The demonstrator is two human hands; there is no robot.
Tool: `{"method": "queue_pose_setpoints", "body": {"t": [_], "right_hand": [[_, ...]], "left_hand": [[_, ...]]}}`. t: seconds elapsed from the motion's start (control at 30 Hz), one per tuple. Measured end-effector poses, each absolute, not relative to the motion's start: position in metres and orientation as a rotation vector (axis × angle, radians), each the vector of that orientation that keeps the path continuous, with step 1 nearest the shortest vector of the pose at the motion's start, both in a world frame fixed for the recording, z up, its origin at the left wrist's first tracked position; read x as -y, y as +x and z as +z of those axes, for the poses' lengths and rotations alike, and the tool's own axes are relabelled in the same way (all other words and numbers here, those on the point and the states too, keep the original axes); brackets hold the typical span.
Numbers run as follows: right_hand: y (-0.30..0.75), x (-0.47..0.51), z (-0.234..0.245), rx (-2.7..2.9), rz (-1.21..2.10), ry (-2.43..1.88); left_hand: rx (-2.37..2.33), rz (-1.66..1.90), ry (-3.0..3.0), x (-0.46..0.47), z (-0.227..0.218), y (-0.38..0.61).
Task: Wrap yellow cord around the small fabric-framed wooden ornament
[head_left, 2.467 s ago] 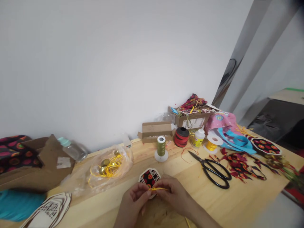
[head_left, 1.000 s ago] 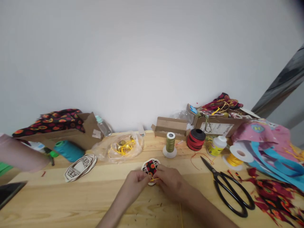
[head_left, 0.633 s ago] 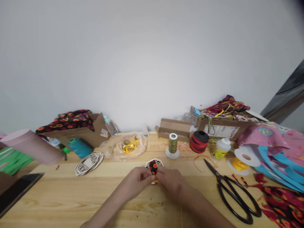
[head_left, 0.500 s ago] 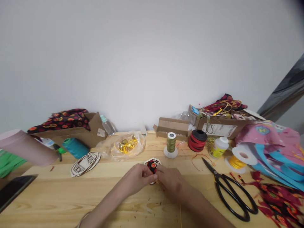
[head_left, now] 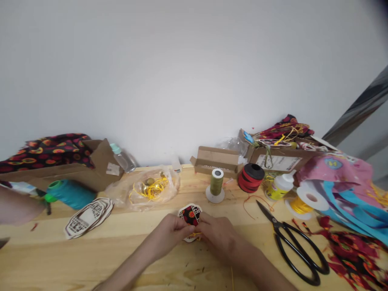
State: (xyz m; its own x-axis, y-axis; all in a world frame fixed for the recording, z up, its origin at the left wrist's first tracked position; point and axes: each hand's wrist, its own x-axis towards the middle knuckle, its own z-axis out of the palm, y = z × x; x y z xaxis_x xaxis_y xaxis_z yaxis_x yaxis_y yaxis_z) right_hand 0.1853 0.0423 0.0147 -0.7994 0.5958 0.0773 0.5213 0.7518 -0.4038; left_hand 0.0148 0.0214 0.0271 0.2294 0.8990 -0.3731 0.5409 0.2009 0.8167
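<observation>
Between my hands is a small wooden ornament (head_left: 190,214), a pale cut-out lattice frame with black, red and yellow flowered fabric in its window. My left hand (head_left: 169,234) pinches the ornament's left lower side between thumb and fingers. On the right side, my right hand (head_left: 220,236) is closed with fingertips pressed together at a yellow cord (head_left: 196,234) that crosses the ornament's lower part. The fingers hide the ornament's sides. More yellow cord hangs below my right wrist toward the table's near edge.
Black scissors (head_left: 292,242) lie right of my hands, near fabric scraps (head_left: 351,250). Behind stand a green thread spool (head_left: 216,184), a red cord spool (head_left: 250,178) and a glue bottle (head_left: 279,186). Left are stacked lattice cut-outs (head_left: 87,216), a teal thread cone (head_left: 71,194) and a plastic bag (head_left: 163,186).
My view has turned slightly, spreading the things at left further left. The ornament shows more of its face between my hands, and yellow cord is now visible across it.
</observation>
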Motion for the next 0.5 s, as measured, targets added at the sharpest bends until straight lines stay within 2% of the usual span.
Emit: {"method": "queue_pose_setpoints", "body": {"t": [0.23,0.5], "right_hand": [[0.188,-0.043,0.009,2.762,0.447,-0.865],[0.188,-0.042,0.009,2.668,0.553,-0.842]], "left_hand": [[-1.382,0.454,1.365,-0.019,0.018,0.01],[-1.453,0.625,1.112,-0.017,0.018,0.02]]}}
